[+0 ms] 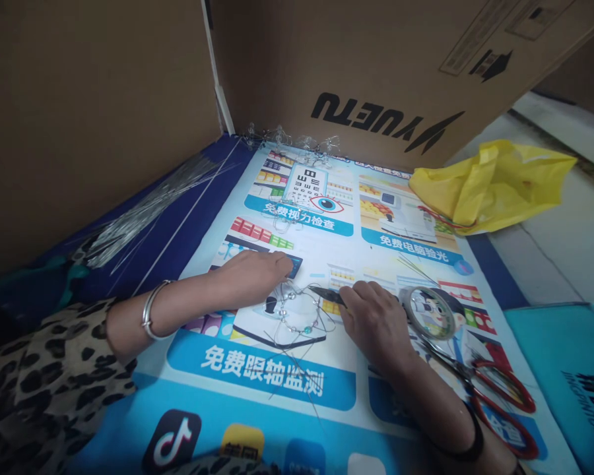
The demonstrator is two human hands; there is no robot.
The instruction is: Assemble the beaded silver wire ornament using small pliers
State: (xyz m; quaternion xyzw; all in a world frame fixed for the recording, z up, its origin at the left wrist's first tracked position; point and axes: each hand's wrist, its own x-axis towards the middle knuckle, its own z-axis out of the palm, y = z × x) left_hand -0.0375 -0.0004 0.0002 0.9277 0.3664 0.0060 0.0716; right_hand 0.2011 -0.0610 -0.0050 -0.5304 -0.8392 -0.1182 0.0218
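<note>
My left hand point(260, 274) is closed, its fingertips pinching the upper edge of a beaded wire ring point(307, 329). Clear beads and a teal one run round this ring, and loose wire ends stick out from it on several sides. My right hand point(376, 323) grips dark pointed pliers point(325, 294), whose handles are hidden in the palm. The plier tips point left, at the ring's upper right edge; whether they bite a wire is too small to tell. Both hands are low over a printed poster point(336, 359).
Cardboard point(257, 79) walls in the left and back. Silver wires point(133, 224) lie at left; wire-and-bead pieces point(321, 148) sit at the back. On the right are a yellow bag point(499, 188), a tape roll point(449, 320), red-handled scissors point(530, 399) and a teal bag point(549, 343).
</note>
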